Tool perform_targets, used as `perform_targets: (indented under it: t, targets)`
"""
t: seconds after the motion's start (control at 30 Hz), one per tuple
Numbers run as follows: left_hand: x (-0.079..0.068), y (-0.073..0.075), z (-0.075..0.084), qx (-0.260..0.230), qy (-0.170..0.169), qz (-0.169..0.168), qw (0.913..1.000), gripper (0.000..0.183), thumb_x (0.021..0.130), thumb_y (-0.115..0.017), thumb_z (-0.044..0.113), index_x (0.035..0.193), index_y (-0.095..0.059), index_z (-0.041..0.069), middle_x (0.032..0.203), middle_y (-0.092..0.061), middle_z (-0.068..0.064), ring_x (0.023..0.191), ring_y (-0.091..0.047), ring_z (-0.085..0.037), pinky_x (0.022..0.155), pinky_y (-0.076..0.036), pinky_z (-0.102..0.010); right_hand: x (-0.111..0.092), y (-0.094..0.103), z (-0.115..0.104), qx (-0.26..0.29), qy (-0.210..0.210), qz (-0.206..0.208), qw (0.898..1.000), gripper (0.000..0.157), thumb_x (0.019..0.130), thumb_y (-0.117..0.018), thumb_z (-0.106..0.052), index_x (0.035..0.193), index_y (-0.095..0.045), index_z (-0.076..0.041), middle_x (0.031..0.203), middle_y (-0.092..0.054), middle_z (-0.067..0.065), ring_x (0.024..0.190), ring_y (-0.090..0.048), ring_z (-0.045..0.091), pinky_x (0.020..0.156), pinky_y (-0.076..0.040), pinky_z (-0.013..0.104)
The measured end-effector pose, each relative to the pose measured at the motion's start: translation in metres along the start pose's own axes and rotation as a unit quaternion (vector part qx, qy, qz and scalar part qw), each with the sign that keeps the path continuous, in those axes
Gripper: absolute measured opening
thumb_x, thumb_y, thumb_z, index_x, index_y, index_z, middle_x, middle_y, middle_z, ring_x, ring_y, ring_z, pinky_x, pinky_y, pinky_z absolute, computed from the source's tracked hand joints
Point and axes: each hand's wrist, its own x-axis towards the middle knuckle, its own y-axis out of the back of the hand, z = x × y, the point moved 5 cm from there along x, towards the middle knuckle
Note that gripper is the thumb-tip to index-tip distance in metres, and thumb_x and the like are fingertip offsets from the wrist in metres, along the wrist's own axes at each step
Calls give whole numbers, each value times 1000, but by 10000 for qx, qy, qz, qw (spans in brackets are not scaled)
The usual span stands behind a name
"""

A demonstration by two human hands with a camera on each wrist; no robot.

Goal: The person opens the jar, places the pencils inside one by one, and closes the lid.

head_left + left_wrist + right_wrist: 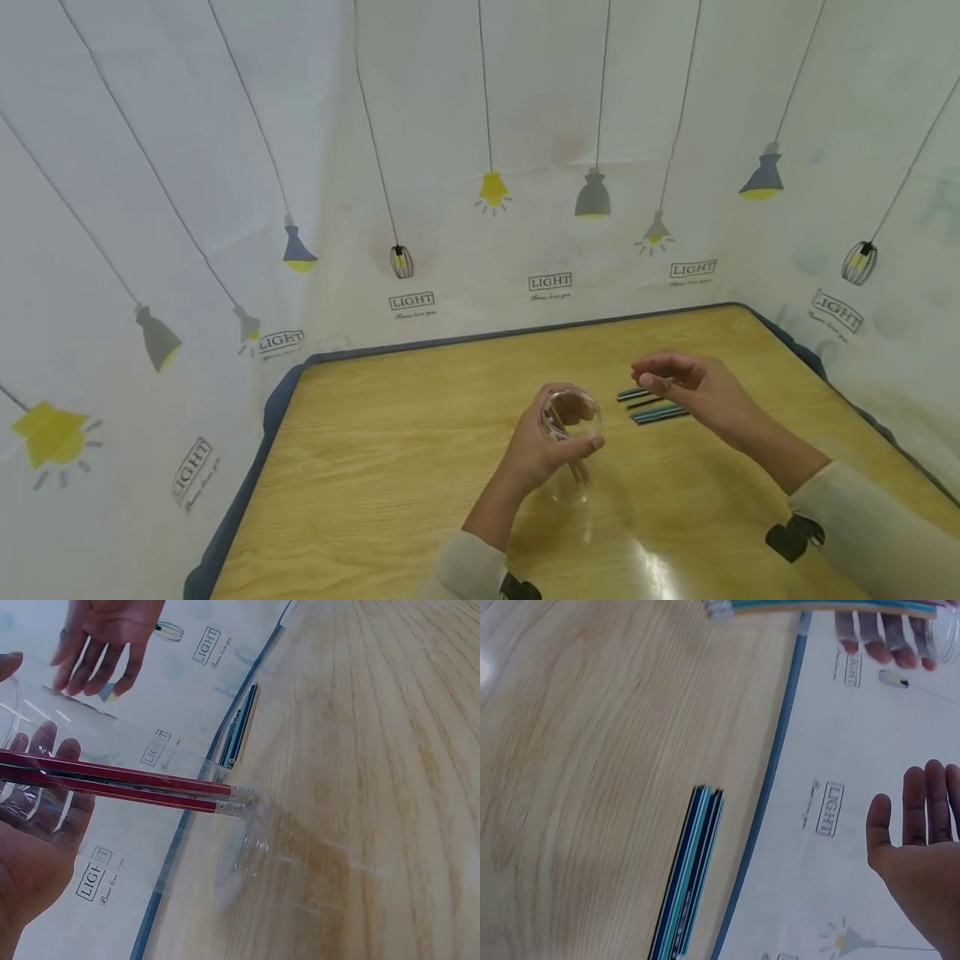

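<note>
My left hand (528, 450) grips a clear jar (570, 492) by its upper part, the open mouth facing up. Inside it lean several pencils (165, 780); red ones with eraser ends rest near the base in the left wrist view. In the right wrist view, teal and yellowish pencils show in the jar too. My right hand (693, 387) hovers to the right with fingers extended and holds nothing, as the right wrist view shows. Below it on the table lies a group of dark and teal pencils (686, 877), side by side.
The wood-grain table (375, 450) has a dark blue edge (480, 335) along its back and sides. White cloth (450, 100) printed with hanging lamps and the word LIGHT stands around it. Light glares off the table near its front.
</note>
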Motion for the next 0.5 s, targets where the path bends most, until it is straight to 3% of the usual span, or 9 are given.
perform_targets:
  t: [0.13, 0.27, 0.4, 0.5]
  targets:
    - [0, 0, 0, -37, -27, -16, 10000, 60, 89, -90, 13, 141, -61, 23, 131, -68, 6, 125, -64, -12, 118, -53, -51, 1, 9, 12, -791, 86, 13, 9968, 27, 111, -69, -24, 134, -74, -11, 132, -76, 11, 110, -72, -4, 91, -62, 23]
    - [0, 1, -2, -108, -15, -43, 9999, 60, 89, -89, 13, 141, -61, 23, 131, -68, 7, 126, -64, -12, 121, -49, -61, 3, 19, 35, -1609, 288, 91, 9865, 20, 109, -72, -19, 127, -77, -14, 124, -76, 9, 106, -72, 2, 90, -62, 26]
    - [0, 1, -3, -98, 11, -39, 9999, 59, 89, -89, 13, 140, -61, 24, 131, -69, 7, 125, -64, -12, 119, -52, -50, 1, 31, 61, -2206, 316, 163, 9747, 16, 105, -76, -16, 120, -80, -12, 116, -75, 4, 104, -75, 16, 92, -65, 35]
    - [0, 0, -3, -69, 35, -32, 10000, 59, 89, -89, 14, 140, -61, 25, 131, -69, 7, 125, -64, -11, 115, -54, -37, -1, 38, 78, -2515, 163, 118, 9677, 16, 104, -77, -17, 118, -81, -9, 113, -75, 5, 105, -76, 26, 96, -65, 50]
